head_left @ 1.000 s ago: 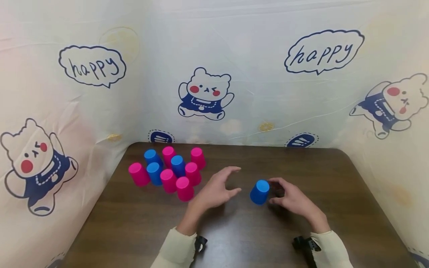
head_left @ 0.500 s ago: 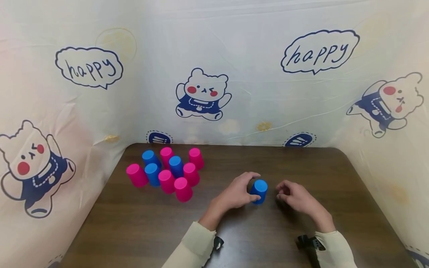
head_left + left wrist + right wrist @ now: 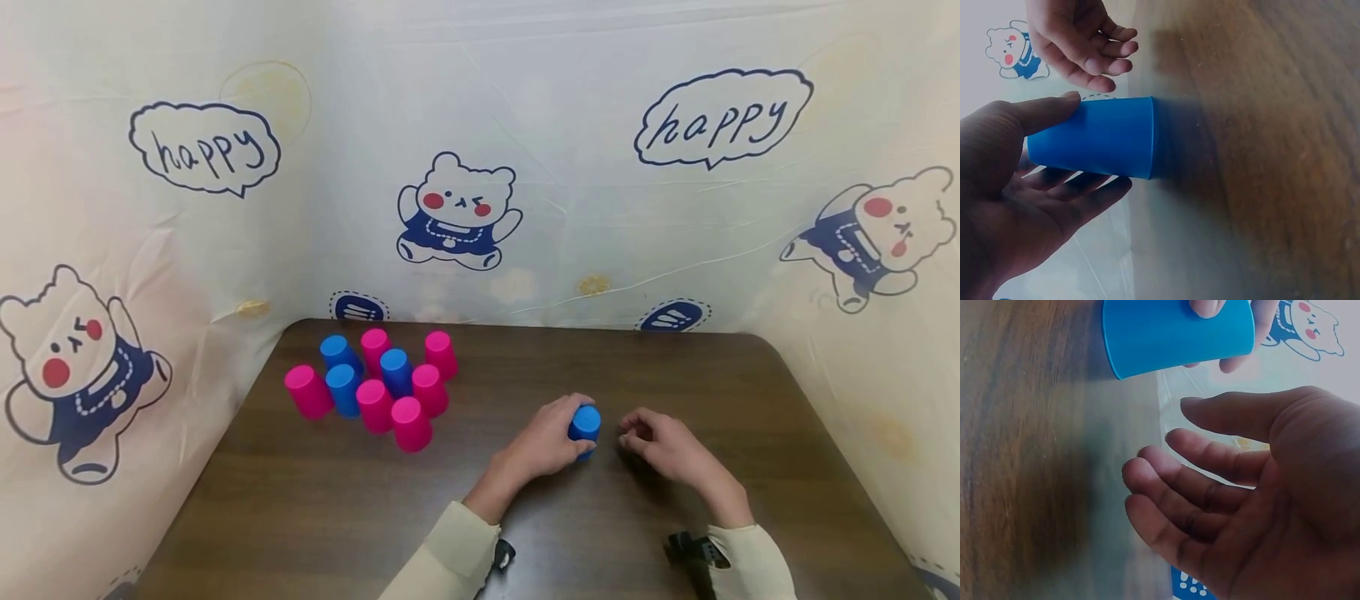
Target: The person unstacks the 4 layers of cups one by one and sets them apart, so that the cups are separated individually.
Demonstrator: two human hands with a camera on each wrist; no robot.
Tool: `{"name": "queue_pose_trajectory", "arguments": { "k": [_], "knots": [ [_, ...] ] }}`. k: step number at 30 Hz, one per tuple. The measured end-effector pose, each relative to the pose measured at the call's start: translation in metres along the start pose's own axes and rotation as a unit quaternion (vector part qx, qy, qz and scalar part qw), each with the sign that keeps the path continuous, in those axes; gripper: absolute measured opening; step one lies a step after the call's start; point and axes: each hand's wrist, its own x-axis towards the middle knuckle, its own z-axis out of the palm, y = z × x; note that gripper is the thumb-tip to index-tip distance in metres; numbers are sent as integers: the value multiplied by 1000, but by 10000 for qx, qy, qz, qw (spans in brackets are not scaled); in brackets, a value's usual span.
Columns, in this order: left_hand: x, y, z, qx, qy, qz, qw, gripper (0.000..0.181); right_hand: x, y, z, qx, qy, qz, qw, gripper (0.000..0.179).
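Note:
An upside-down blue cup (image 3: 586, 422) is right of the table's middle. My left hand (image 3: 546, 439) grips it from the left. In the left wrist view the thumb (image 3: 1050, 112) lies on the near side of the cup and the other fingers reach round the far side. Whether the rim touches the table is hard to tell. Just right of the cup is my right hand (image 3: 666, 446), its fingers loosely curled around nothing. The right wrist view shows a gap between these fingers (image 3: 1166, 494) and the cup.
A cluster of upside-down pink and blue cups stands at the left back of the brown table (image 3: 300, 517), among them a pink cup (image 3: 412, 425) in front and a blue cup (image 3: 343, 390). Behind the table hangs a printed cloth (image 3: 570, 167).
My left hand has moved right from beside the cluster and taken hold of the blue cup. My right hand has drawn slightly back to the right, away from that cup.

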Motion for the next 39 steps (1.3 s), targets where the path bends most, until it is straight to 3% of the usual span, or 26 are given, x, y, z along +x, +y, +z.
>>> {"name": "queue_pose_trajectory", "arguments": {
  "k": [7,14,27,34,39],
  "knots": [
    [-9,-3,-6,-4,-44,-18,10000,57,0,-4,6,-12,57,-91,9999,25],
    [-27,0,-23,27,68,-86,9999,56,3,-7,11,-101,126,-250,9996,28],
    [-79,-13,-59,-201,116,-510,9984,53,8,-16,25,-406,260,-770,9959,27],
    [-109,-24,-75,-259,164,-620,9976,51,9,-19,29,-391,191,-808,9958,26],
    [-135,-35,-90,-532,239,-898,9942,50,10,-21,31,-420,149,-863,9953,27]
  ]
}}
